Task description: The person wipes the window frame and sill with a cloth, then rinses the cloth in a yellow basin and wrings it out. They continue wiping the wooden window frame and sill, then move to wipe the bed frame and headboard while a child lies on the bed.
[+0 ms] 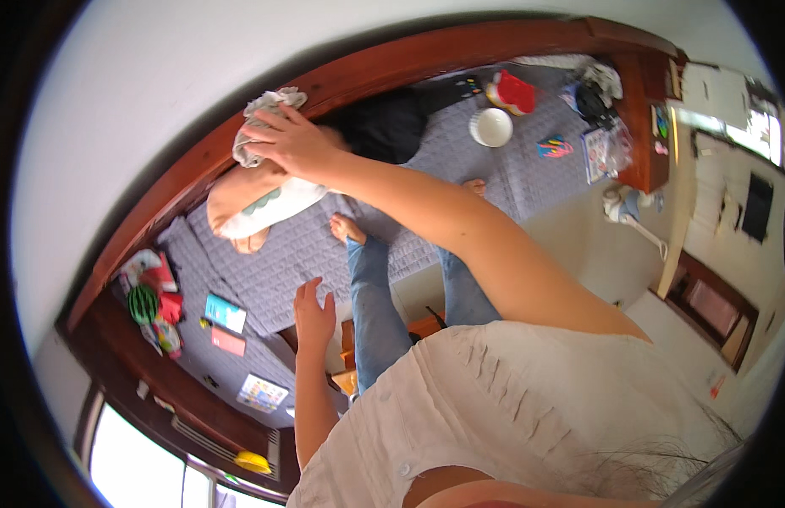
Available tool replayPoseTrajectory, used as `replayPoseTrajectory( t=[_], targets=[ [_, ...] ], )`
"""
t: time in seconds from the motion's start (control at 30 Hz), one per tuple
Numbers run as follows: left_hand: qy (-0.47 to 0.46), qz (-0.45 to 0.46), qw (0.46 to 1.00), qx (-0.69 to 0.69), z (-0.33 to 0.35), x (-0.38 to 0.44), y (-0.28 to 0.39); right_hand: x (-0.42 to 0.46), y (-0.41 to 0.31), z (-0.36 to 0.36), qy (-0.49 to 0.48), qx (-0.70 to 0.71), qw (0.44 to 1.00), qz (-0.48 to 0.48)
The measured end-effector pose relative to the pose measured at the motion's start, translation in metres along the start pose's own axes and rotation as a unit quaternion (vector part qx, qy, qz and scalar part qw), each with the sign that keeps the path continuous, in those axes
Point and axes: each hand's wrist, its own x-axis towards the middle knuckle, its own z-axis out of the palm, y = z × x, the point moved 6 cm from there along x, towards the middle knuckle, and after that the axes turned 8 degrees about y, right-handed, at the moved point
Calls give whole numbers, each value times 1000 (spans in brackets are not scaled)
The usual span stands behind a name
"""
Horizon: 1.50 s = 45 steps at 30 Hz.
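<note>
My right hand (294,140) presses a crumpled greyish-white cloth (265,120) with spread fingers against the top rail of a reddish-brown wooden backrest (379,66). My right arm reaches across above my jeans-clad legs. Beneath that hand lies a tan and white soft thing (271,206) with green scalloped trim, partly hidden by the wrist; I cannot tell exactly what it is. Beside it is a black cloth-like item (392,124). My left hand (314,314) hangs free over the edge of the grey quilted seat cover (291,254), fingers apart, holding nothing.
On the cover lie a white bowl (492,127), a red item (514,93), a blue booklet (225,312), a pink booklet (228,341) and a watermelon-patterned ball (143,304). My bare foot (346,228) rests there. A white wall (145,82) rises behind the rail.
</note>
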Motion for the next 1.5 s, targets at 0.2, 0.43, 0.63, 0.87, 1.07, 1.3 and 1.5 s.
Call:
replayPoseTrajectory(
  t=[0.2,0.43,0.63,0.87,1.07,1.3,1.5],
  targets=[
    [-39,87,995,39,37,37,81,-88,174,-181,39,-79,989,119],
    [-18,280,957,65,83,101,257,-175,366,-352,138,-201,937,250],
    [12,385,920,75,139,148,456,-207,459,-403,161,-227,918,283],
    [-47,413,909,25,225,127,548,-202,458,-397,229,-173,906,312],
    [-103,349,931,-15,247,107,521,-217,459,-449,277,-67,917,280],
    [-150,333,930,37,249,143,481,-225,501,-489,193,-202,940,197],
    [-137,326,931,90,230,190,547,-242,524,-508,197,-167,957,135]
  ],
)
